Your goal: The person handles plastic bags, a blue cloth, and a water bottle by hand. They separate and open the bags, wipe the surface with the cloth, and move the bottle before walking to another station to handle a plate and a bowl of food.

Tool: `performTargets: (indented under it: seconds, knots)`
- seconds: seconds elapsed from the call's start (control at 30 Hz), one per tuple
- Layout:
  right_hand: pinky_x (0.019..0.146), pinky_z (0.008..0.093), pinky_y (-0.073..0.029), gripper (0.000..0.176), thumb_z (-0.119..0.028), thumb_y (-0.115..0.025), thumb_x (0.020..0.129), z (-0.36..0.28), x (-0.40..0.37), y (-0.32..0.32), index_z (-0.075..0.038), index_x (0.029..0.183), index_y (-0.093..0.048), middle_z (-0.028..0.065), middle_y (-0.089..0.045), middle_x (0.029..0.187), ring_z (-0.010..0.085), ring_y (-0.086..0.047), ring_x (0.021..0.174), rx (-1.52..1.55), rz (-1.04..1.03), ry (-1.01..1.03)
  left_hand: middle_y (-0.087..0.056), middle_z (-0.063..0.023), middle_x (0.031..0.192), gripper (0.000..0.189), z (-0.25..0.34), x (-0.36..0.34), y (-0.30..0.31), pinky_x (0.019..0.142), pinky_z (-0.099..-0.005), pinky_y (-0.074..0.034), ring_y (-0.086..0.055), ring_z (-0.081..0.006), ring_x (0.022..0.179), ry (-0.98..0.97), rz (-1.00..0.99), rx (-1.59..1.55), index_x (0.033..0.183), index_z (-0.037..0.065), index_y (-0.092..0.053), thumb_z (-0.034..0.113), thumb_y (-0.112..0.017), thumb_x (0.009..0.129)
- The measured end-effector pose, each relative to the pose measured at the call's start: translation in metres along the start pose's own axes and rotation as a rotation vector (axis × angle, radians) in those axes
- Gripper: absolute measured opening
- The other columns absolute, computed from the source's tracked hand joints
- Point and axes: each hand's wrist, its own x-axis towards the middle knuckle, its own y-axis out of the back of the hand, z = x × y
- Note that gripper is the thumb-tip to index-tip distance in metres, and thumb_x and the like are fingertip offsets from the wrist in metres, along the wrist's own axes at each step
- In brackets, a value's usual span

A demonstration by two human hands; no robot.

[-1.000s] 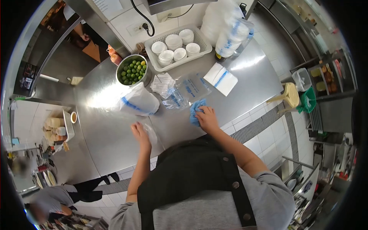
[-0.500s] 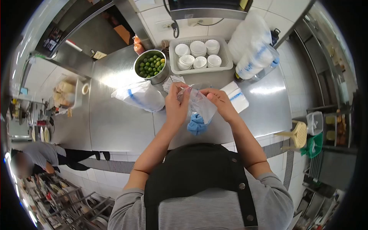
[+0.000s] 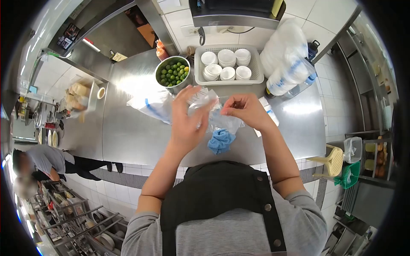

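Observation:
My left hand (image 3: 188,121), a little blurred, is raised over the steel counter with its fingers apart and nothing held in them. My right hand (image 3: 242,110) pinches at the edge of a clear plastic bag (image 3: 230,121); the thumb and index finger are pressed together. Just below the bag, a crumpled blue cloth (image 3: 221,141) lies on the counter. A white plastic pack with a blue mark (image 3: 153,104) is left of my left hand. Another white pack (image 3: 269,112) lies partly hidden behind my right hand.
A pot of green limes (image 3: 173,74) and a tray (image 3: 260,76) of stacked white cups stand at the back of the steel counter (image 3: 136,145). Bagged white containers (image 3: 288,64) are back right. Another person (image 3: 51,164) is at far left.
My left hand has let go of the clear bag and moved left, its fingers opening. The bag has dropped lower, near the blue cloth. The view has shifted slightly.

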Motion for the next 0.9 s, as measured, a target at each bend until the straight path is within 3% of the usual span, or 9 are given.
performTargets:
  seconds: [0.03,0.13,0.23,0.4,0.53,0.6,0.73,0.8,0.9]
  knots:
    - [0.068,0.0222,-0.048,0.005,-0.006,-0.075,0.085,-0.005,-0.001,0.001,-0.003,0.086,-0.071,-0.0001,-0.069,0.080,0.0041,-0.058,0.073,0.048,-0.045,-0.012,-0.058,-0.0137,0.132,0.022,0.002,0.003,0.007,0.098,-0.0482,-0.045,-0.048,-0.0354,0.126,-0.175,-0.106,0.154,0.098,0.014,-0.074,0.002,-0.072,0.081]
    - [0.069,0.0217,-0.048,0.006,-0.005,-0.076,0.084,-0.018,-0.002,0.003,-0.004,0.085,-0.070,-0.0002,-0.069,0.080,0.0044,-0.059,0.073,0.154,-0.172,-0.024,-0.059,-0.0066,0.133,0.018,-0.007,0.005,0.009,0.110,-0.0560,-0.034,-0.047,-0.0329,0.130,-0.248,-0.097,0.120,0.092,0.022,-0.074,0.013,-0.074,0.077]
    - [0.068,0.0213,-0.048,0.007,-0.006,-0.076,0.085,-0.018,0.000,0.008,-0.004,0.084,-0.069,-0.0007,-0.068,0.079,0.0047,-0.060,0.072,0.208,-0.199,-0.008,-0.061,-0.0039,0.131,0.016,-0.014,0.008,0.018,0.107,-0.0546,-0.038,-0.049,-0.0315,0.129,-0.361,-0.111,0.094,0.089,0.018,-0.073,0.015,-0.075,0.074]
    - [0.071,0.0228,-0.047,0.010,-0.006,-0.076,0.081,-0.021,0.030,0.012,-0.006,0.088,-0.069,-0.0008,-0.067,0.083,0.0075,-0.060,0.076,0.021,0.006,-0.103,-0.066,-0.0036,0.097,0.012,-0.004,-0.004,0.020,0.103,-0.0487,-0.044,-0.062,-0.0231,0.106,-0.508,-0.275,-0.022,0.087,0.010,-0.064,0.010,-0.070,0.077]
    - [0.079,0.0274,-0.047,0.011,-0.006,-0.073,0.083,-0.061,0.030,-0.007,-0.005,0.093,-0.068,0.0018,-0.067,0.086,0.0124,-0.061,0.082,-0.378,-0.054,0.315,-0.061,-0.0023,0.079,0.020,-0.017,-0.016,0.023,0.093,-0.0449,-0.051,-0.065,-0.0204,0.077,-0.550,-0.315,-0.047,0.092,0.008,-0.063,0.007,-0.075,0.076]
    - [0.084,0.0306,-0.046,0.011,-0.008,-0.072,0.085,-0.093,0.020,-0.026,-0.004,0.094,-0.068,0.0034,-0.065,0.086,0.0157,-0.061,0.084,-0.293,-0.158,0.502,-0.056,-0.0028,0.073,0.017,-0.022,-0.016,0.030,0.085,-0.0401,-0.052,-0.062,-0.0193,0.072,-0.548,-0.217,-0.047,0.089,0.007,-0.061,0.008,-0.071,0.076]
    - [0.079,0.0345,-0.044,0.011,-0.014,-0.071,0.087,-0.110,0.012,-0.060,-0.005,0.086,-0.066,0.0055,-0.061,0.075,0.0228,-0.057,0.072,-0.649,-0.417,0.549,-0.058,-0.0033,0.072,0.013,-0.035,-0.023,0.062,0.073,-0.0354,-0.052,-0.060,-0.0184,0.068,-0.524,-0.181,-0.086,0.087,0.007,-0.061,0.007,-0.069,0.077]
    - [0.072,0.0356,-0.043,0.019,-0.019,-0.070,0.090,-0.102,0.020,-0.063,-0.005,0.079,-0.062,0.0062,-0.058,0.068,0.0279,-0.053,0.066,-0.732,-0.473,0.537,-0.062,-0.0035,0.074,0.011,-0.044,-0.031,0.080,0.070,-0.0340,-0.050,-0.061,-0.0199,0.068,-0.404,-0.182,-0.113,0.089,0.006,-0.063,0.008,-0.070,0.081]
    - [0.070,0.0343,-0.042,0.021,-0.019,-0.070,0.090,-0.078,0.031,-0.065,-0.004,0.077,-0.062,0.0047,-0.051,0.062,0.0226,-0.051,0.063,-0.499,-0.386,0.541,-0.066,-0.0055,0.081,0.009,-0.059,-0.033,0.113,0.069,-0.0324,-0.050,-0.061,-0.0215,0.069,-0.087,-0.320,-0.171,0.093,0.003,-0.066,0.005,-0.069,0.085]
